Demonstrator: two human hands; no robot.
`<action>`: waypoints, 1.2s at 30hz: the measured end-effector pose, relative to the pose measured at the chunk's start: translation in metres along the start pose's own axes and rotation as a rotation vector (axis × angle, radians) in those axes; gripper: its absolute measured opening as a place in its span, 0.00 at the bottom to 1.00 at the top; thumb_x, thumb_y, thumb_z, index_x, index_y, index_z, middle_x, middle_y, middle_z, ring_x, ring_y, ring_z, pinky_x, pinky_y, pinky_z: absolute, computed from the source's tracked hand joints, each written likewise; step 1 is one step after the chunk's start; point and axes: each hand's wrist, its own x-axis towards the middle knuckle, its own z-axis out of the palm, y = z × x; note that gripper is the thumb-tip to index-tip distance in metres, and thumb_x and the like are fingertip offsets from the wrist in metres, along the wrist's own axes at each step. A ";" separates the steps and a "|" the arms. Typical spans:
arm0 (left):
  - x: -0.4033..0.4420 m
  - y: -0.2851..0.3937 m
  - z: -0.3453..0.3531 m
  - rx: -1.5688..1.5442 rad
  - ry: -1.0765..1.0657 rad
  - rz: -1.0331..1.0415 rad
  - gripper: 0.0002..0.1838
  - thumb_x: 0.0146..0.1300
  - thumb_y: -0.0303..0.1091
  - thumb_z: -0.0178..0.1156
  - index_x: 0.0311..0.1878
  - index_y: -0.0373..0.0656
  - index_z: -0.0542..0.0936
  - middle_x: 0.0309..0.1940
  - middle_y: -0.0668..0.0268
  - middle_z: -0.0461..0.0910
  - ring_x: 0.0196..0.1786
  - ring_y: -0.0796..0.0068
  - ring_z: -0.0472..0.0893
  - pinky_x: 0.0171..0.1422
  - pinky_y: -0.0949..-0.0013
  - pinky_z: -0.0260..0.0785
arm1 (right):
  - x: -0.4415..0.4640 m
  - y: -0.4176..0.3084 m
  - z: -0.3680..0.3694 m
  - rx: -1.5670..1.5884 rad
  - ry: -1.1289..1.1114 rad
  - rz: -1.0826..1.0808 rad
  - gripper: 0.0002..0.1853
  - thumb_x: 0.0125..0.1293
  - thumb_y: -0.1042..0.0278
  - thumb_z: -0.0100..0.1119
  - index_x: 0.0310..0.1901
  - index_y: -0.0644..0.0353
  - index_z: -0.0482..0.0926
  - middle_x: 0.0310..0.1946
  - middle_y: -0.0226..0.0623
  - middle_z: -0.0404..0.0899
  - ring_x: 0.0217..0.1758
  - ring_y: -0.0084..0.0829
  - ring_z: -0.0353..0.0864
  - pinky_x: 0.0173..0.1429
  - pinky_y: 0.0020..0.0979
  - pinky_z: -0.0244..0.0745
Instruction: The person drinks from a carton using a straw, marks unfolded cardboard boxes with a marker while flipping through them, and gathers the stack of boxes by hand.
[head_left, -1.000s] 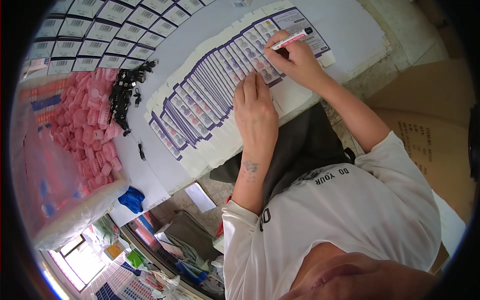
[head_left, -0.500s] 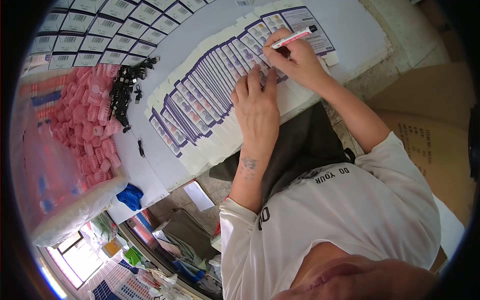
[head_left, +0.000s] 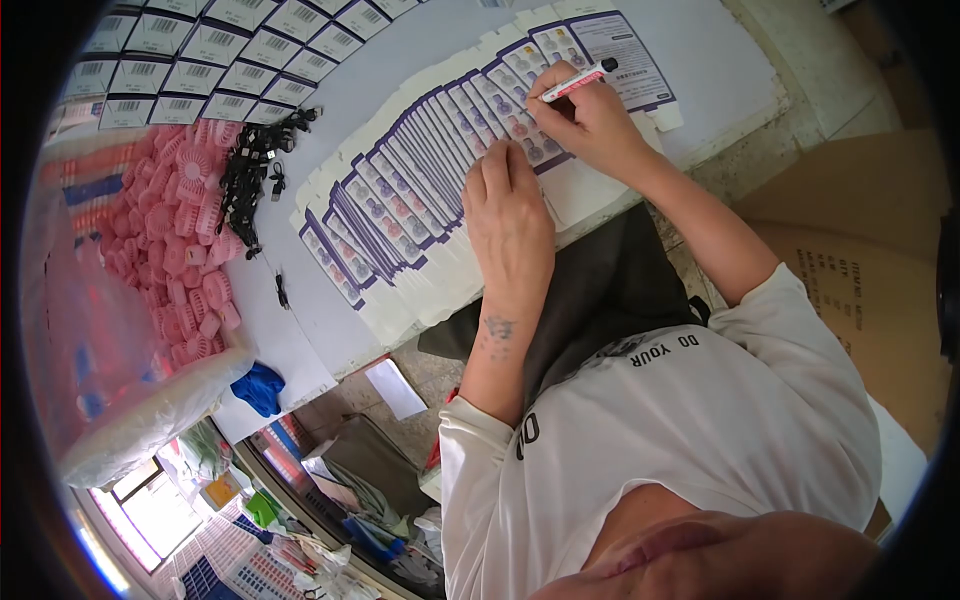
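Note:
Overlapping flat printed cartons [head_left: 400, 190], white and purple with small fan pictures, are fanned out across the table. My right hand [head_left: 590, 115] is closed around a white marker with a black end [head_left: 580, 80], over the upper right cartons. Its writing tip is hidden by my fingers. My left hand [head_left: 508, 215] lies on the cartons' lower edge, left of my right hand, with its fingers close together and bent on the card. What its fingertips pinch, if anything, is too small to tell.
Rows of white boxes with barcodes [head_left: 205, 60] stand at the upper left. Below them are a pile of pink fans [head_left: 175, 250] and black cables [head_left: 245, 185]. A blue cloth [head_left: 258, 388] lies at the table edge. A large brown carton [head_left: 850, 220] is at the right.
My left hand's fingers spread and reached up the cartons, then drew back together. The marker in my right hand tilted slightly. More of the cartons at the upper right now shows.

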 end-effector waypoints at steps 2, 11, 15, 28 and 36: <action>0.001 0.001 -0.001 -0.008 0.001 0.001 0.17 0.60 0.20 0.57 0.54 0.31 0.79 0.52 0.56 0.76 0.52 0.55 0.76 0.57 0.58 0.70 | 0.000 0.001 0.000 -0.022 -0.006 -0.010 0.05 0.68 0.72 0.61 0.39 0.62 0.75 0.25 0.27 0.74 0.25 0.15 0.71 0.29 0.22 0.65; 0.003 0.002 -0.005 0.100 -0.091 0.044 0.22 0.56 0.24 0.56 0.57 0.38 0.79 0.56 0.56 0.74 0.57 0.56 0.73 0.60 0.58 0.66 | 0.002 -0.005 -0.001 0.128 0.024 -0.024 0.04 0.68 0.73 0.61 0.40 0.62 0.76 0.28 0.26 0.75 0.28 0.14 0.72 0.31 0.20 0.67; 0.003 0.000 -0.005 0.046 -0.042 0.029 0.21 0.58 0.22 0.57 0.56 0.36 0.78 0.54 0.56 0.75 0.55 0.55 0.74 0.59 0.58 0.68 | 0.002 -0.011 0.000 0.135 -0.021 0.054 0.05 0.67 0.72 0.61 0.39 0.62 0.76 0.27 0.26 0.74 0.27 0.14 0.72 0.30 0.21 0.67; -0.002 -0.003 -0.005 -0.008 -0.004 -0.075 0.19 0.58 0.19 0.57 0.54 0.33 0.80 0.51 0.55 0.76 0.52 0.54 0.75 0.57 0.58 0.71 | 0.001 -0.002 0.005 -0.042 -0.047 -0.005 0.05 0.67 0.71 0.61 0.38 0.62 0.76 0.26 0.27 0.75 0.25 0.15 0.73 0.29 0.22 0.66; -0.002 -0.003 -0.006 0.078 -0.044 0.017 0.23 0.55 0.21 0.56 0.57 0.34 0.78 0.54 0.56 0.73 0.54 0.57 0.73 0.57 0.59 0.68 | 0.005 -0.013 0.008 0.100 0.016 -0.073 0.05 0.67 0.73 0.61 0.38 0.63 0.75 0.27 0.27 0.76 0.27 0.15 0.75 0.30 0.21 0.68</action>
